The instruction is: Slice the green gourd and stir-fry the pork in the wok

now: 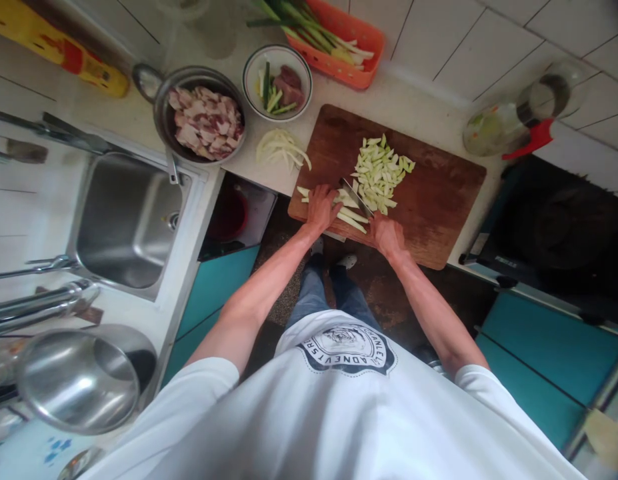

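Sink [123, 220]: steel basin well off beyond the left hand's fingers; its faucet runs out of view at the edge.
Cutting board [433, 193]: brown wood under both hands, near edge hidden by the wrists.
Pan of raw meat [203, 120]: past the left fingertips, handle partly covered.
Orange basket [359, 40]: scallions inside, top cut off by the frame.
Cut pile [381, 173]: pale green strips just beyond the right fingers.
Left hand [321, 207]: fingers curled down, pressing uncut vegetable strips [353, 219], partly hidden beneath them.
Right hand [386, 235]: fist closed on the knife [356, 197]; the handle is buried, only the blade shows, between both hands.
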Action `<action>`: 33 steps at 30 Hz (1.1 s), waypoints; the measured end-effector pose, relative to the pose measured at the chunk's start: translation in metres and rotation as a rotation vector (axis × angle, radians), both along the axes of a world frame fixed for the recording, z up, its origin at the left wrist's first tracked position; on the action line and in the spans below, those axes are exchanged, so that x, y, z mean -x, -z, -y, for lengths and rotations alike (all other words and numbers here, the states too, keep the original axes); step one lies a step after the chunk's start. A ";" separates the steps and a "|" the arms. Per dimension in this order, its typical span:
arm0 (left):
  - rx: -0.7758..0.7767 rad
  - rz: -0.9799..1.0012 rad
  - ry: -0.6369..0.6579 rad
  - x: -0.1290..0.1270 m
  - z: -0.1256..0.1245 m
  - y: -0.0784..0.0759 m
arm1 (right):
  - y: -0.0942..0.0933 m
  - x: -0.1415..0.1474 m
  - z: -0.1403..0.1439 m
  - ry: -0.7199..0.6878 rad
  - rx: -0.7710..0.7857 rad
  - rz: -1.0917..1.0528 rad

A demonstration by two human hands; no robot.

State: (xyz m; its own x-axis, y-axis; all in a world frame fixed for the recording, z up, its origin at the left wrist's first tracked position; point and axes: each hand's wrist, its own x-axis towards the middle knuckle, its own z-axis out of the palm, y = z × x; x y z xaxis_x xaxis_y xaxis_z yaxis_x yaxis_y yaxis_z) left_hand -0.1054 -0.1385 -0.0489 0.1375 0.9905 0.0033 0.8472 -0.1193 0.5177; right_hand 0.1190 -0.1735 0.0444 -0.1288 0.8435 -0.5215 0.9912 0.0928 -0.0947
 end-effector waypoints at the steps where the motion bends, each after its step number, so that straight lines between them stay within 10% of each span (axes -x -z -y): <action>1: -0.002 -0.004 0.000 -0.001 0.000 0.000 | 0.000 0.002 -0.001 0.003 -0.008 0.000; 33: 0.035 0.078 0.008 0.003 0.004 -0.007 | 0.010 0.026 -0.040 0.031 -0.036 -0.038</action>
